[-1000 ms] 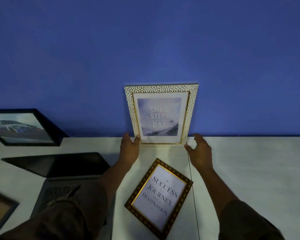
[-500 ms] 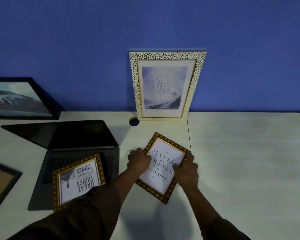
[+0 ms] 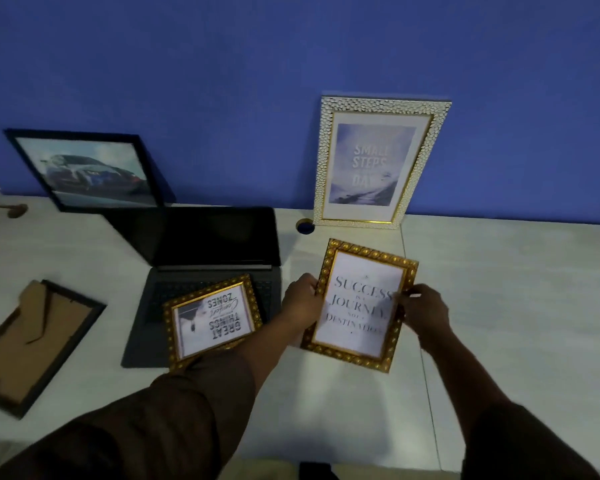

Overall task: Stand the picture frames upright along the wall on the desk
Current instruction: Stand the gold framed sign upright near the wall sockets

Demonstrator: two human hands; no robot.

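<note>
A gold-bordered frame reading "Success is a journey" (image 3: pixel 359 303) is held over the white desk (image 3: pixel 516 306), its top edge raised toward the wall. My left hand (image 3: pixel 300 303) grips its left edge and my right hand (image 3: pixel 425 311) grips its right edge. A white-and-gold frame reading "Small steps" (image 3: pixel 378 161) stands upright against the blue wall behind it. A black frame with a car picture (image 3: pixel 87 169) leans on the wall at the left. Another gold frame, "Great things" (image 3: pixel 212 320), lies flat on the laptop keyboard. A black frame (image 3: pixel 32 344) lies face down at the far left.
An open dark laptop (image 3: pixel 201 271) sits left of centre. A round cable hole (image 3: pixel 305 226) is in the desk beside the white frame's foot. A seam runs down the desk at the right of my hands. Bare desk stretches along the wall to the right.
My hands left the white frame standing at the wall, came down onto the "Success" frame, took its two sides and lifted and straightened it. My view shifted right and down.
</note>
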